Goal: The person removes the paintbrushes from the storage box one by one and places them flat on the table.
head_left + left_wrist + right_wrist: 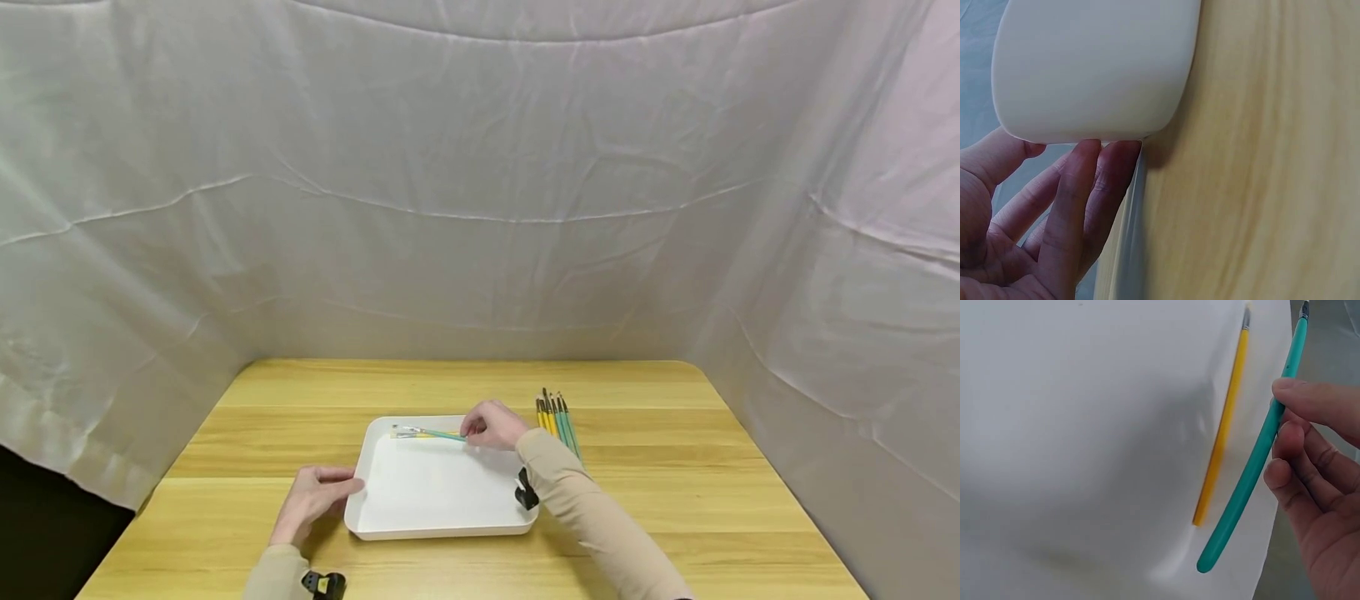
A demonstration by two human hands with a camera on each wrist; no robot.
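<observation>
1. Fingers (1310, 406) of the right hand (491, 425) pinching a green brush (1254, 456) by its handle, thumb on top, other fingertips curled underneath.
2. Green brush held over the far edge of the white tray (435, 492), bristle end pointing left in the head view, handle tip hanging free in the right wrist view.
3. Right next to it, lying inside the tray: a yellow brush (1222, 431), roughly parallel to the green one and close beside it, can't tell from these shots if touching.
4. Left hand (311, 496) resting on the wooden surface (675, 467) at the tray's left rim, fingers (1079, 187) straight and relaxed, tips pressed up against the tray's outer wall, not wrapped around anything.
5. Off to the right of the tray, just past the right hand: a bunch of brushes (557, 421) lying together on the surface, yellow and green handles, dark tips pointing away.
6. White cloth (480, 183) hanging all around the back and sides.
</observation>
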